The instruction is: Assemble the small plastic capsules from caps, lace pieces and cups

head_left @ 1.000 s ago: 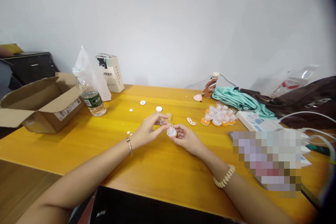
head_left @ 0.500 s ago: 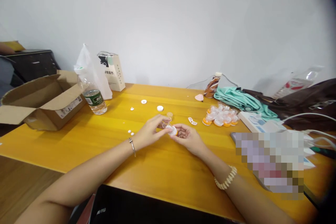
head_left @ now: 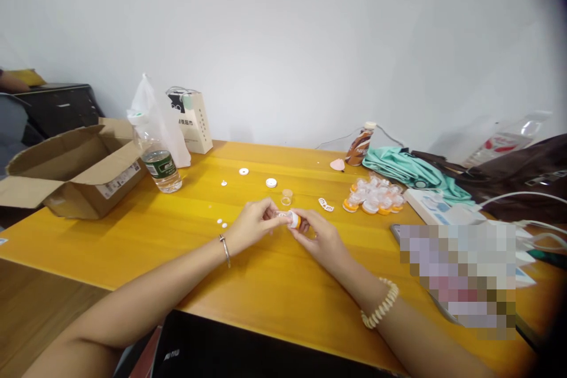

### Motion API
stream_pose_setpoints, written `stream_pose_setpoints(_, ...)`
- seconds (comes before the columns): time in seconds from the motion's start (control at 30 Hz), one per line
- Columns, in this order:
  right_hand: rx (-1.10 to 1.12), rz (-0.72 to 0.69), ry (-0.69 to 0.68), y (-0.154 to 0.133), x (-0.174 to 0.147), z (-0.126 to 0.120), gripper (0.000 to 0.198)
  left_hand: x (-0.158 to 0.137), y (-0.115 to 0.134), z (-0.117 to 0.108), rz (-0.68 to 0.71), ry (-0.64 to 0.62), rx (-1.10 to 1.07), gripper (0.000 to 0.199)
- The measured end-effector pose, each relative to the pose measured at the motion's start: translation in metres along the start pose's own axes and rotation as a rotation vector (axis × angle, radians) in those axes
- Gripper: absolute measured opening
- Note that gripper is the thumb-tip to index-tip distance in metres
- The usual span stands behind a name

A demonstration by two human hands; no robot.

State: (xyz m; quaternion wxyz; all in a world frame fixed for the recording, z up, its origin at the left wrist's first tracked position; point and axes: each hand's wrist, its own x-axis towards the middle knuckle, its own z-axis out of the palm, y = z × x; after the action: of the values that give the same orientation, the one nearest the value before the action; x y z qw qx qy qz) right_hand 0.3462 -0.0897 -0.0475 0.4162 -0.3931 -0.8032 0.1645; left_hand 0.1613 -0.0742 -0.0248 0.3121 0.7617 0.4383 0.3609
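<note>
Both hands meet over the middle of the table around a small capsule [head_left: 293,220] with a clear end, a white band and an orange end. It lies on its side, clear part to the left and orange to the right. My left hand [head_left: 254,225] pinches the clear end, and its fingers partly hide it. The orange end is gripped by the fingertips of my right hand [head_left: 319,235]. Just beyond them stands a small clear cup [head_left: 287,197]. To its right is a white cut-out piece [head_left: 325,205], and behind it a round white disc [head_left: 271,183].
Several similar capsules [head_left: 374,195] cluster at the right, by a teal cloth [head_left: 411,168] and a brown drink bottle [head_left: 360,144]. Small white parts [head_left: 222,223] lie left of my hands. A water bottle [head_left: 162,174] and an open cardboard box [head_left: 84,198] stand farther left.
The capsule has turned onto its side, its orange end now facing right. My right fingers have closed further around that end. The clear cup behind my left fingers shows more fully.
</note>
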Motion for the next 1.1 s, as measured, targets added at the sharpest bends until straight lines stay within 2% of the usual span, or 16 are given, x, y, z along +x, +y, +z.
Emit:
stream_pose_setpoints(0.07,-0.011,-0.022,-0.012,-0.001,0.0,0.0,0.027,0.001,-0.001,0.0,-0.061,-0.034,-0.005,0.038)
stream_pose_setpoints(0.13,0.037,0.025,-0.012,0.0,0.001,0.002,0.025,0.001,0.0,-0.002,-0.071,-0.065,-0.008,0.037)
stream_pose_setpoints(0.27,0.251,0.225,0.007,0.006,0.005,0.006,0.028,0.001,0.007,-0.007,0.115,-0.123,-0.022,0.035)
stream_pose_setpoints(0.4,0.411,0.31,-0.008,0.009,0.006,0.008,0.034,0.0,0.01,-0.013,0.276,-0.13,0.065,0.034)
stream_pose_setpoints(0.63,0.336,0.285,-0.021,0.0,0.006,0.006,0.03,0.0,0.011,-0.014,0.213,-0.088,0.162,0.019)
stream_pose_setpoints(0.9,0.15,0.099,0.055,-0.004,0.001,0.005,0.024,-0.003,0.013,-0.007,0.045,-0.003,0.29,0.038)
stream_pose_setpoints(0.97,0.169,0.125,0.047,-0.002,0.001,0.005,0.024,-0.003,0.013,-0.009,0.065,-0.049,0.28,0.034)
stream_pose_setpoints(1.03,0.266,0.222,0.005,-0.001,0.002,0.006,0.027,0.0,0.012,-0.014,0.151,-0.126,0.227,0.023)
stream_pose_setpoints(1.1,0.415,0.335,-0.051,-0.001,0.005,0.007,0.028,0.002,0.011,-0.021,0.257,-0.19,0.163,0.021)
